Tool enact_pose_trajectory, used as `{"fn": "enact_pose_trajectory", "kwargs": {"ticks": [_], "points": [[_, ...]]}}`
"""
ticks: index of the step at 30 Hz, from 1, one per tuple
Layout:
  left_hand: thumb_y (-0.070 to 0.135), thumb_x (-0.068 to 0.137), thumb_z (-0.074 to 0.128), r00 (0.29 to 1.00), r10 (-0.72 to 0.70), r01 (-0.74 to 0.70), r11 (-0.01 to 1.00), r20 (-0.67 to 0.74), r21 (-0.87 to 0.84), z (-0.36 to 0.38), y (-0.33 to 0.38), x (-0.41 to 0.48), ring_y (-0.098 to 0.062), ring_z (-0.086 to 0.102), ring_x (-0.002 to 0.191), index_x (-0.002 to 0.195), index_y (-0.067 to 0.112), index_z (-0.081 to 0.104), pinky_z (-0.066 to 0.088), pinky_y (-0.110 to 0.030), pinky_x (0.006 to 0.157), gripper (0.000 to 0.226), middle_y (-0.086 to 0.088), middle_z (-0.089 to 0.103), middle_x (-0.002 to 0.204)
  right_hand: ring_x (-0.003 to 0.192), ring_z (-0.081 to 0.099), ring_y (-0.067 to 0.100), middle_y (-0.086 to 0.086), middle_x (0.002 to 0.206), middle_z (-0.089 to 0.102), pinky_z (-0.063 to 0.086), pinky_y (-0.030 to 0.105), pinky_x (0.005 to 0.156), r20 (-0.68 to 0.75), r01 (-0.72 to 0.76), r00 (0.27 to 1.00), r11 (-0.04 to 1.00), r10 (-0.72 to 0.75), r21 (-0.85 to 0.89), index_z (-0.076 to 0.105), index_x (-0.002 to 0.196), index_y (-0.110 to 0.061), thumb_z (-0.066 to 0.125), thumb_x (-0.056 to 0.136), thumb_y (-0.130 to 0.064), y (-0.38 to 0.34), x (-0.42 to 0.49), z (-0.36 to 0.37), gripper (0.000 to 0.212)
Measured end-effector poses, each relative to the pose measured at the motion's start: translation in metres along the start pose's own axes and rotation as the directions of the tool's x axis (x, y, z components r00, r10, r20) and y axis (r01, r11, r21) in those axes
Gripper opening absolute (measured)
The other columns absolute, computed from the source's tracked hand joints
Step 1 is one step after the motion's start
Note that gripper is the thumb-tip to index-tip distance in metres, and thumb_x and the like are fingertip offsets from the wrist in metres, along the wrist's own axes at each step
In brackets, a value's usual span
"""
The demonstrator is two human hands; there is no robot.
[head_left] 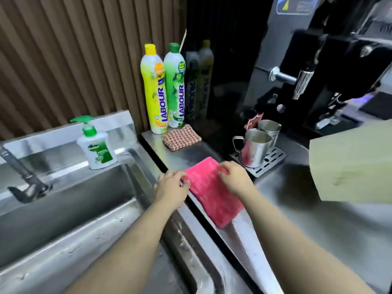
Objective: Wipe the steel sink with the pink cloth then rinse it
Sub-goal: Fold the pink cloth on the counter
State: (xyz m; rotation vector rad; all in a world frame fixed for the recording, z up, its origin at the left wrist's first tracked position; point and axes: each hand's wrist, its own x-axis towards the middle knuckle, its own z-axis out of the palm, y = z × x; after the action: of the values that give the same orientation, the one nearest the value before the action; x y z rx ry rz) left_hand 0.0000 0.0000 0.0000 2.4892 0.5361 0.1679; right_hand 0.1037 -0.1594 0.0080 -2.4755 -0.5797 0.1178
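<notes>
The pink cloth lies folded flat on the steel counter just right of the sink's rim. My left hand pinches its left edge near the far corner. My right hand rests on its far right corner with the fingers curled onto the fabric. The steel sink fills the lower left, with its basin below my left forearm. A tap reaches over the sink from the left.
A soap pump bottle stands on the sink's back ledge. Two dish-liquid bottles and a checked cloth sit behind the pink cloth. Two steel jugs stand on a drip tray under a black machine. A beige box is at right.
</notes>
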Motion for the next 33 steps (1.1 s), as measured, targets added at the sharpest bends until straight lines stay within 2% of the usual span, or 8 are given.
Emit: {"fn": "enact_pose_trajectory", "kwargs": {"ticks": [5,11,15,18,23,28,31,33], "points": [[0.048,0.092,0.04,0.986,-0.165,0.149,0.947,0.034,0.285,0.01,0.011,0.039,-0.024,0.032,0.128,0.134,0.025,0.043,0.028,-0.041,0.1,0.048,-0.002,0.043,0.14,0.121,0.047,0.033,0.018,0.129,0.053,0.037,0.037,0.102,0.146,-0.029,0.988,0.985,0.054,-0.168,0.051,0.129,-0.007,0.054,0.091,-0.028,-0.004,0.053,0.015,0.044],[0.059,0.077,0.059,0.944,-0.31,0.265,0.916,0.114,0.301,0.016,0.009,0.06,-0.023,0.04,0.117,0.107,0.028,0.06,0.03,-0.037,0.093,0.042,-0.001,0.059,0.113,0.116,0.053,0.031,0.013,0.125,0.057,0.046,0.038,0.095,0.301,-0.208,0.915,0.953,0.268,-0.219,0.051,0.123,-0.009,0.076,0.075,-0.035,-0.003,0.087,0.025,0.06],[0.041,0.074,0.069,0.944,-0.306,0.319,0.941,0.124,-0.111,0.014,0.01,0.055,-0.028,0.053,0.1,0.074,0.021,0.058,0.042,-0.038,0.086,0.023,-0.007,0.055,0.087,0.095,0.057,0.025,0.007,0.101,0.061,0.046,0.032,0.08,0.278,-0.159,0.948,0.987,0.156,-0.011,0.048,0.095,-0.021,0.075,0.076,-0.025,0.0,0.079,0.011,0.033],[0.019,0.081,0.068,0.976,-0.145,0.218,0.722,0.165,-0.657,-0.005,0.022,0.045,-0.022,0.058,0.082,0.077,0.017,0.052,0.046,-0.036,0.078,0.017,-0.006,0.06,0.081,0.066,0.044,0.013,-0.004,0.07,0.049,0.034,0.028,0.055,0.164,-0.061,0.986,0.924,-0.002,0.377,0.038,0.082,-0.022,0.073,0.078,-0.014,-0.005,0.063,-0.023,0.036],[-0.004,0.084,0.059,0.987,0.077,-0.161,0.483,-0.141,-0.861,-0.045,0.06,0.039,-0.003,0.055,0.064,0.079,0.017,0.043,0.045,-0.018,0.064,0.026,0.011,0.061,0.065,0.074,0.055,0.011,-0.003,0.08,0.061,0.048,0.034,0.07,-0.014,0.128,0.984,0.656,-0.176,0.744,0.052,0.09,-0.029,0.076,0.073,-0.005,-0.027,0.042,-0.082,0.037],[-0.01,0.076,0.064,0.977,0.211,-0.143,0.669,0.003,-0.729,-0.04,0.051,0.01,0.001,0.055,0.062,0.079,0.011,0.05,0.04,-0.01,0.06,0.025,0.011,0.065,0.062,0.073,0.05,0.014,-0.004,0.077,0.058,0.042,0.029,0.067,0.047,0.135,0.964,0.64,-0.26,0.756,0.058,0.084,-0.02,0.071,0.073,0.004,0.009,-0.001,-0.071,0.029],[0.0,0.075,0.07,0.931,0.181,0.053,0.794,0.319,-0.606,-0.01,0.027,-0.024,0.005,0.06,0.06,0.081,0.009,0.054,0.04,-0.01,0.058,0.02,0.012,0.071,0.069,0.075,0.057,0.006,-0.005,0.077,0.063,0.045,0.023,0.072,0.316,-0.022,0.915,0.754,-0.249,0.656,0.061,0.083,-0.019,0.077,0.07,-0.003,0.054,-0.044,-0.042,0.027],[0.004,0.074,0.073,0.883,0.163,0.134,0.812,0.441,-0.568,0.006,0.012,-0.042,-0.002,0.066,0.075,0.085,0.01,0.058,0.045,-0.015,0.069,0.02,0.006,0.074,0.082,0.08,0.066,0.018,0.007,0.082,0.069,0.05,0.029,0.075,0.484,-0.216,0.851,0.702,-0.206,0.679,0.064,0.082,-0.016,0.078,0.067,-0.003,0.072,-0.07,-0.033,0.024]]}}
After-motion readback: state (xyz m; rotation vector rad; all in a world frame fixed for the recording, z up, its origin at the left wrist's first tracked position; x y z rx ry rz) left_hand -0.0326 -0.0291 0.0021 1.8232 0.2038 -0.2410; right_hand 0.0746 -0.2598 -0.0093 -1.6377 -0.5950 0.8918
